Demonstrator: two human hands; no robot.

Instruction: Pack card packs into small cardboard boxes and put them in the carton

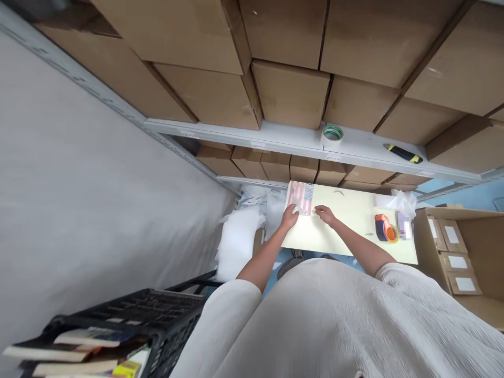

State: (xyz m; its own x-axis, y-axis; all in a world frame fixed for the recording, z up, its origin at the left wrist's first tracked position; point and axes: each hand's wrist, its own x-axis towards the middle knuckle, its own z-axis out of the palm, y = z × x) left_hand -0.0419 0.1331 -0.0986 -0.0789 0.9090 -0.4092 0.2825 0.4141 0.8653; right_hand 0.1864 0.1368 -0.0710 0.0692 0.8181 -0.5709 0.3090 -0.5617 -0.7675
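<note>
A flat, book-like item with a red-and-white striped, blue-cornered flag print [302,197] lies at the left end of the pale yellow tabletop [346,231]. My left hand [290,217] grips its lower left corner, with the thumb over the top face. Just off the item's right edge is my right hand [325,214], fingers closed in a pinch. Whatever it pinches, if anything, is too small to make out. An orange and dark blue tape dispenser [386,229] rests toward the table's right end.
Cardboard boxes [289,94] fill the shelves ahead. On the shelf edge sit a tape roll [332,135] and a yellow-black utility knife [403,153]. White foam wrap [238,244] stands left of the table. A black crate of books [157,320] is at lower left, an open carton [482,247] at right.
</note>
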